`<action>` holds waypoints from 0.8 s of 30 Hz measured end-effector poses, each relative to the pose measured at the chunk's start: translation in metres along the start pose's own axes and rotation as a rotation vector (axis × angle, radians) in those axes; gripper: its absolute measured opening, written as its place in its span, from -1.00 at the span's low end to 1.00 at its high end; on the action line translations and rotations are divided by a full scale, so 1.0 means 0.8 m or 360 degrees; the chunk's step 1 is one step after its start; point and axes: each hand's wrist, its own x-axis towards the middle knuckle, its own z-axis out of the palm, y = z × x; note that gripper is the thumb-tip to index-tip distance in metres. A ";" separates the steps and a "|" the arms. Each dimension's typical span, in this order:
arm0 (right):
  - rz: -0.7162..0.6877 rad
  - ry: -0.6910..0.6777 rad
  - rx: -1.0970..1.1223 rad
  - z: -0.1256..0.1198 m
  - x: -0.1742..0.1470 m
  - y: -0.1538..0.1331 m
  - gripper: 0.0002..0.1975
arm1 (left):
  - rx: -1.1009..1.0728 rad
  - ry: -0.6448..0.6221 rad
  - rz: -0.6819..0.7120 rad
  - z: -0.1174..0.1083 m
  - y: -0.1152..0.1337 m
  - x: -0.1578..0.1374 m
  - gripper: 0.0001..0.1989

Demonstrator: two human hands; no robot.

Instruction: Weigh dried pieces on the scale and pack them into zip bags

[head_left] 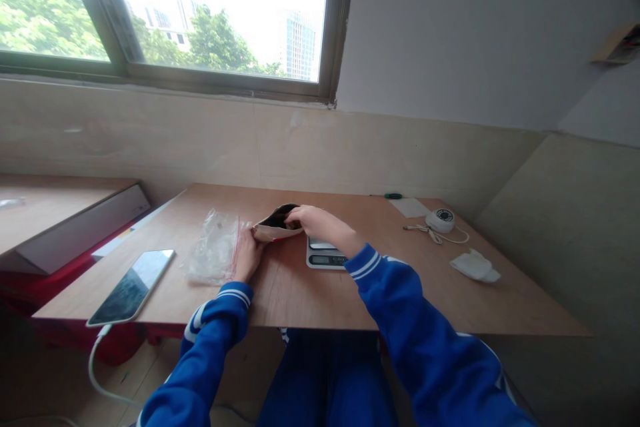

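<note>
An open pouch [274, 233], pale outside and dark inside, is tilted over the middle of the table. My left hand [247, 255] is closed on its near left edge. Into its mouth reaches my right hand [314, 221], fingers bent together around something brownish and too small to name. Under my right wrist lies a kitchen scale [325, 260] with a dark display, partly covered by the hand and forearm. A clear zip bag [213, 250] with a red seal line lies flat just left of my left hand.
On the wooden table [310, 307], a phone [133, 287] is plugged into a white cable at the left edge. To the right are a white dome camera [440, 220] with its cord, crumpled white tissue [475, 266], a paper sheet [410, 207] and a green-handled screwdriver [393, 196].
</note>
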 end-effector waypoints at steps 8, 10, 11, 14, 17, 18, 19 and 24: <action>0.0000 -0.0213 -0.0858 0.001 0.006 -0.029 -0.75 | -0.0018 0.0024 0.0074 0.001 0.001 -0.002 -0.51; -0.0009 -0.0272 -0.0951 -0.001 0.006 -0.034 -0.77 | -0.0016 0.0012 0.0092 0.001 0.001 -0.002 -0.51; -0.0025 -0.0280 -0.0992 -0.002 0.006 -0.035 -0.79 | -0.0012 0.0009 0.0092 0.002 0.000 -0.002 -0.51; -0.0080 -0.0252 -0.1078 -0.004 0.004 -0.038 -0.83 | 0.0007 0.0018 0.0073 0.003 -0.002 -0.002 -0.51; -0.0125 -0.0226 -0.1105 -0.006 -0.001 -0.037 -0.84 | 0.0023 0.0029 0.0070 0.005 -0.003 -0.002 -0.52; -0.0147 -0.0197 -0.1086 -0.008 -0.004 -0.036 -0.83 | 0.0031 0.0031 0.0072 0.005 -0.004 -0.002 -0.53; -0.0174 -0.0144 -0.1039 -0.011 -0.008 -0.034 -0.82 | 0.0037 0.0034 0.0073 0.006 -0.005 -0.002 -0.53; -0.0188 0.0573 -0.0135 -0.035 -0.034 -0.017 -0.84 | 0.0065 0.0022 0.0045 0.007 -0.007 -0.002 -0.52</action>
